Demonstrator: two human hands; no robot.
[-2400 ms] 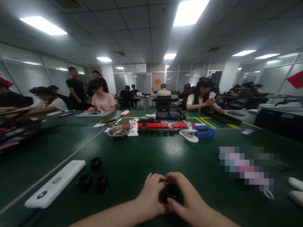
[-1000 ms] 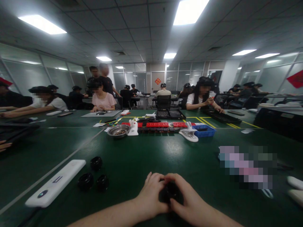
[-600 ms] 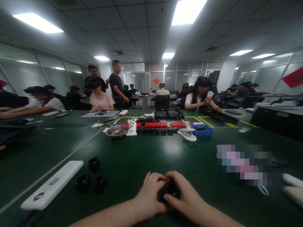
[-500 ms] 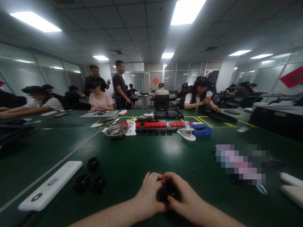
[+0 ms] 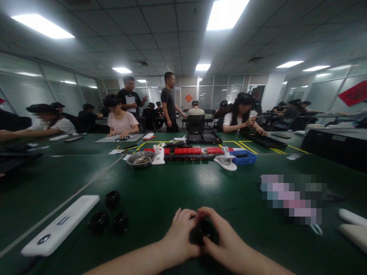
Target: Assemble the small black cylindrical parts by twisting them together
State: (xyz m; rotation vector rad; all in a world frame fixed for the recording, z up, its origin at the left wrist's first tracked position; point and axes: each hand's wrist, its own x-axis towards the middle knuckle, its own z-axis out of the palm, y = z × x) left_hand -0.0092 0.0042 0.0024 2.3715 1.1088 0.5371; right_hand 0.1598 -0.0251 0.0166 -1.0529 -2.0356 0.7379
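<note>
Low at the front of the table, my left hand (image 5: 181, 233) and my right hand (image 5: 224, 236) curl around a small black cup (image 5: 205, 228), glossy and round with a dark opening at the top. Both hands grip its sides, and my fingertips meet at its far side. The cup's lower part is hidden by my palms. To the left stand three more such black pieces: one black cup (image 5: 112, 199) at the back, another cup (image 5: 98, 221) in front and a third cup (image 5: 120, 222) beside it.
A long white device (image 5: 61, 225) lies at the left. Farther off are a metal bowl (image 5: 140, 159) with small parts, white clamps (image 5: 226, 159), red blocks (image 5: 187, 151) and a blue tray (image 5: 245, 157). A blurred pink pouch (image 5: 292, 198) lies right. Several people sit around.
My hands and the black cup stay in almost the same place. In the background, a standing person in dark clothes has moved to the right, and another now shows a white sheet.
</note>
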